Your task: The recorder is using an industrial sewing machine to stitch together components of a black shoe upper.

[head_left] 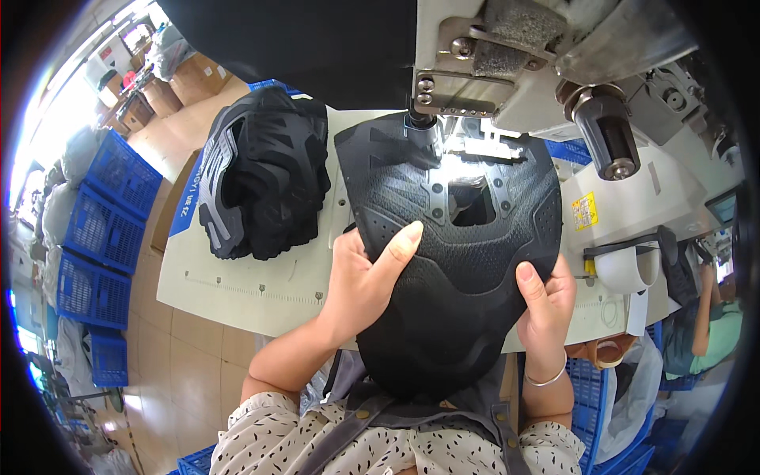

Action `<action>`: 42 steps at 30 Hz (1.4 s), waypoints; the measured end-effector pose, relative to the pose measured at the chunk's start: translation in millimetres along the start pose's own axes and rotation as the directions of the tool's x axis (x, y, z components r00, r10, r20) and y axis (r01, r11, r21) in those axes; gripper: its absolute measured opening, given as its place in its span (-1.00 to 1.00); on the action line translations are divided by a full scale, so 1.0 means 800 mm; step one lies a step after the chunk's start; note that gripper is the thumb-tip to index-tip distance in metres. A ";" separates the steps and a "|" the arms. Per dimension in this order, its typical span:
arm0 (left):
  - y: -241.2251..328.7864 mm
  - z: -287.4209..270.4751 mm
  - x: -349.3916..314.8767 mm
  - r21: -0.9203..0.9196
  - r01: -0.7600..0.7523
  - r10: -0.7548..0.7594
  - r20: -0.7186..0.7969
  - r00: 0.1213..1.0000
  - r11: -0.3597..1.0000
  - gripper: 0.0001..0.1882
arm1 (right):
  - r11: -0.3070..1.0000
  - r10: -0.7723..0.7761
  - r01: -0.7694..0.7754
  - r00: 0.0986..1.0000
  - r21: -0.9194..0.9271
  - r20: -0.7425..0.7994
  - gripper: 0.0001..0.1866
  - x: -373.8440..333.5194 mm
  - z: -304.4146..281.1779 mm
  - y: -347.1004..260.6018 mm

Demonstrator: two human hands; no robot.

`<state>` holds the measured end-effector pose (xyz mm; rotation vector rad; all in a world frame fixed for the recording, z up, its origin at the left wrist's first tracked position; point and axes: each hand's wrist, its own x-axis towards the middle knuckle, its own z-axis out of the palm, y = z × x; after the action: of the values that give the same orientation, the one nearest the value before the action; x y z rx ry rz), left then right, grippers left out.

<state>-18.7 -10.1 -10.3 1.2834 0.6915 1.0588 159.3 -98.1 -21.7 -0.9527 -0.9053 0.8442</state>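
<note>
Head view, and on my far left stand blue plastic lattice-sided crates (93,226). Moving right: a thick pile of black moulded pieces with grey trim (265,178) sits on the pale, ruler-marked tabletop (241,286) (finished or waiting, I can't tell). Next comes my left hand (360,277), thumb pressed on top, fingers tucked under, gripping the edge of a broad, curved black textured panel (443,317). That panel's far end lies beneath the white-bodied sewing machine head with steel fittings (467,95), its near end hanging over the table edge towards my lap. Two narrow grey strips with round holes (436,198) already flank its dark opening. So it's partly made up, I'd judge, with work at the lit spot unfinished; whether any stitching is in there, the glare hides. And here's my right hand (546,305), pinching the opposite edge, thumb uppermost. Far right, a co-worker in a green top (719,336).
</note>
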 end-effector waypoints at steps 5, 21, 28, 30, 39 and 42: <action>0.007 -0.002 0.023 -0.051 -0.008 0.009 0.022 1.000 0.999 -0.83 | 0.999 -0.009 0.008 1.000 0.048 0.005 -0.78 0.021 0.003 0.002; 0.017 -0.014 0.083 -0.095 0.001 0.002 0.036 0.999 0.995 -0.79 | 0.997 0.048 -0.054 0.993 0.048 0.110 -0.82 0.047 0.016 0.011; 0.009 -0.006 0.049 -0.130 0.001 -0.004 -0.029 1.000 0.992 -0.78 | 0.986 0.137 -0.149 0.979 0.074 0.154 -0.85 0.033 0.027 0.010; 0.005 -0.005 0.032 -0.079 0.058 -0.064 -0.075 0.995 0.995 -0.78 | 0.985 0.143 -0.156 0.975 0.067 0.171 -0.84 0.030 0.030 0.010; -0.016 0.025 -0.009 -0.189 0.031 0.006 0.189 0.982 0.981 -0.83 | 0.977 0.192 -0.209 0.951 0.044 0.243 -0.85 0.017 0.053 0.017; -0.009 0.035 -0.003 -0.130 0.072 -0.069 0.028 0.997 0.989 -0.83 | 0.975 0.209 -0.219 0.949 0.019 0.235 -0.84 0.005 0.053 0.011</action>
<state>7.2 -23.7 -12.4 1.1484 0.6348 1.0134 120.8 -78.7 -16.4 -0.9369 -0.9887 1.1756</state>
